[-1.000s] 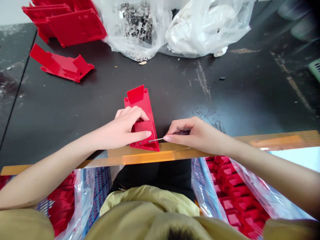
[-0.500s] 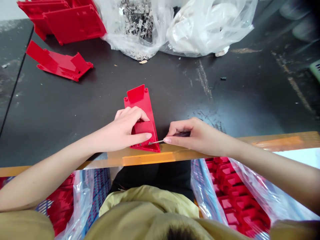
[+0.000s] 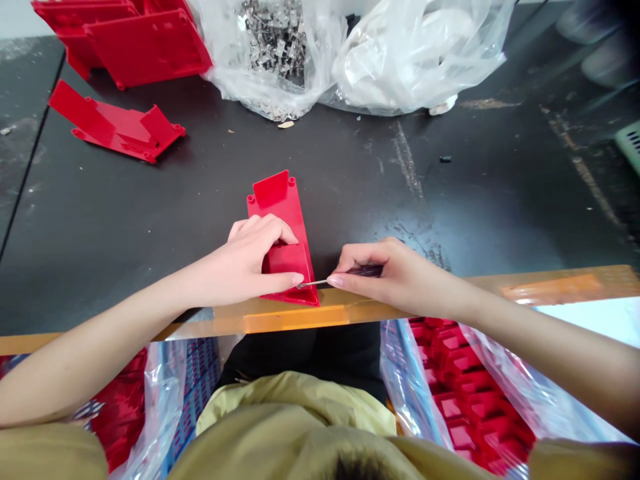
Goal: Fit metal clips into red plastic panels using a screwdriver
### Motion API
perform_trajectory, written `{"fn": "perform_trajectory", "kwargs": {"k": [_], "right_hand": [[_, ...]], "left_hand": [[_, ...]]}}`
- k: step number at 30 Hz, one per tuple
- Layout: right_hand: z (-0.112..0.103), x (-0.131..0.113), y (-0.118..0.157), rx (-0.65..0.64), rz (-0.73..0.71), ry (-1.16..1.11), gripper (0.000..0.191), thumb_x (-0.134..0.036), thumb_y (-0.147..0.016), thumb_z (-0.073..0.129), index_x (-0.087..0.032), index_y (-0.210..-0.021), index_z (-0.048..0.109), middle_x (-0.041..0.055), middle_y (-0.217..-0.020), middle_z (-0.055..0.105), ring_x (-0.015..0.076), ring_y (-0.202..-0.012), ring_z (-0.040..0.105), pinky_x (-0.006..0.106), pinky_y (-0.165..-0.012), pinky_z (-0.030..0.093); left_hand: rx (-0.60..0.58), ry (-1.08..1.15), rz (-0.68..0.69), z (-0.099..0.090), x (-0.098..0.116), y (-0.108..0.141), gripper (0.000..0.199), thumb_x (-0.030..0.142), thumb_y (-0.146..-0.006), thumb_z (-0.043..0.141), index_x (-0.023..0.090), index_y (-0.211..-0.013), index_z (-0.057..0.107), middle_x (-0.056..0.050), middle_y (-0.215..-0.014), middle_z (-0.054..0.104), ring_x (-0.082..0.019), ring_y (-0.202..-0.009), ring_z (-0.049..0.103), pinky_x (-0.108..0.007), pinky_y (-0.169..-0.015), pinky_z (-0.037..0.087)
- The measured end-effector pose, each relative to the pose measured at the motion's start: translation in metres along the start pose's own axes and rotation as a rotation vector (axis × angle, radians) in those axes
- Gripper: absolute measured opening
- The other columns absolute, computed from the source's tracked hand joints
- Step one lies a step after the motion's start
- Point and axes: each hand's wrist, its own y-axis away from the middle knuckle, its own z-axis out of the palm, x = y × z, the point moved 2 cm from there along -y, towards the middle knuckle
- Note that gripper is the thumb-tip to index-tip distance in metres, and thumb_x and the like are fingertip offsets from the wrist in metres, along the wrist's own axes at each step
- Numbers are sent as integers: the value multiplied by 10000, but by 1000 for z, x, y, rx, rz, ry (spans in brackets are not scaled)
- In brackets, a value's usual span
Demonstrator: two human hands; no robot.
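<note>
A red plastic part (image 3: pixel 293 212) with a raised flap lies on the dark table near its front edge. My left hand (image 3: pixel 255 257) grips it from the left, fingers over its middle and thumb along its lower end. In my right hand (image 3: pixel 387 273) is a thin metal-tipped tool (image 3: pixel 319 283), held in a pinch. Its handle is mostly hidden by my fingers, so I cannot tell its exact kind. The tool's tip touches the red part's lower end, close to my left thumb tip. Whatever small piece lies under the tip is too small to make out.
Another red part (image 3: pixel 117 127) lies at the left, with a stack of red parts (image 3: pixel 150 50) behind it. A plastic bag of small metal clips (image 3: pixel 277 43) and a bag of white pieces (image 3: pixel 410 60) stand at the back. Lined crates of red parts (image 3: pixel 465 393) flank my lap.
My left thumb has shifted slightly down toward the tool's tip on the red part. Otherwise the hands and the part hold nearly the same place.
</note>
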Motion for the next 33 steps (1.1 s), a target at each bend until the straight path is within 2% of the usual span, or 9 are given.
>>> {"fn": "perform_trajectory", "kwargs": {"k": [11, 17, 19, 22, 25, 28, 30, 31, 33], "right_hand": [[-2, -6, -2, -6, 47, 89, 309, -440, -870, 579, -202, -673, 587, -67, -529, 453, 81, -525, 345, 226, -503, 280], [5, 2, -2, -60, 137, -249, 416, -547, -798, 640, -194, -636, 492, -62, -514, 472, 79, -510, 374, 225, -515, 305], [5, 9, 4, 87, 100, -218, 421, -567, -840, 591, -193, -663, 512, -54, -523, 495, 84, -513, 407, 226, -535, 335], [-3, 27, 18, 523, 50, 31, 411, -542, -937, 450, -202, -742, 571, -12, -627, 587, 127, -612, 537, 254, -619, 413], [-11, 44, 28, 741, 36, 209, 259, -437, -915, 525, -213, -869, 646, 52, -833, 666, 207, -808, 600, 333, -761, 427], [-14, 46, 28, 837, -7, 340, 181, -359, -866, 594, -205, -904, 681, 130, -1092, 652, 314, -1087, 539, 454, -952, 368], [-7, 36, 23, 874, -25, 369, 236, -371, -866, 598, -193, -1002, 673, 162, -1238, 595, 344, -1197, 472, 486, -995, 341], [-1, 29, 19, 865, -34, 364, 269, -399, -877, 587, -189, -1027, 661, 160, -1231, 599, 326, -1181, 489, 464, -976, 366], [14, 14, 5, 756, -57, 325, 298, -473, -880, 581, -202, -986, 646, 87, -1003, 676, 226, -953, 598, 348, -836, 446]], "left_hand": [[68, 2, -42, 8, -1, -1, 373, 474, -785, 693, 214, -965, 494, -19, -1042, 566, -248, -1021, 486, -438, -971, 320], [84, -1, -32, 11, -5, 1, 420, 539, -823, 612, 202, -1046, 498, -61, -1098, 555, -282, -1098, 459, -504, -1052, 269], [67, -1, -24, 9, -6, 2, 368, 506, -866, 541, 196, -1058, 490, -72, -1095, 551, -285, -1100, 464, -524, -1069, 259], [26, 11, 6, 3, -7, 4, 424, 529, -832, 576, 203, -1094, 506, -86, -1154, 559, -302, -1140, 473, -519, -1066, 305], [-14, 45, 53, -3, -12, 9, 534, 532, -774, 645, 209, -1180, 515, -93, -1235, 552, -291, -1178, 497, -460, -1054, 373], [3, 65, 84, -4, -16, 13, 540, 509, -788, 637, 196, -1209, 511, -96, -1249, 552, -265, -1163, 536, -417, -1041, 413], [19, 62, 98, -2, -18, 14, 526, 483, -798, 646, 192, -1214, 512, -93, -1248, 563, -258, -1156, 552, -410, -1029, 435], [24, 58, 105, -1, -18, 14, 519, 463, -803, 657, 190, -1220, 514, -92, -1246, 571, -256, -1151, 560, -413, -1020, 447], [35, 44, 123, 0, -19, 14, 500, 417, -824, 679, 181, -1236, 524, -94, -1245, 585, -257, -1143, 574, -440, -1006, 465]]}}
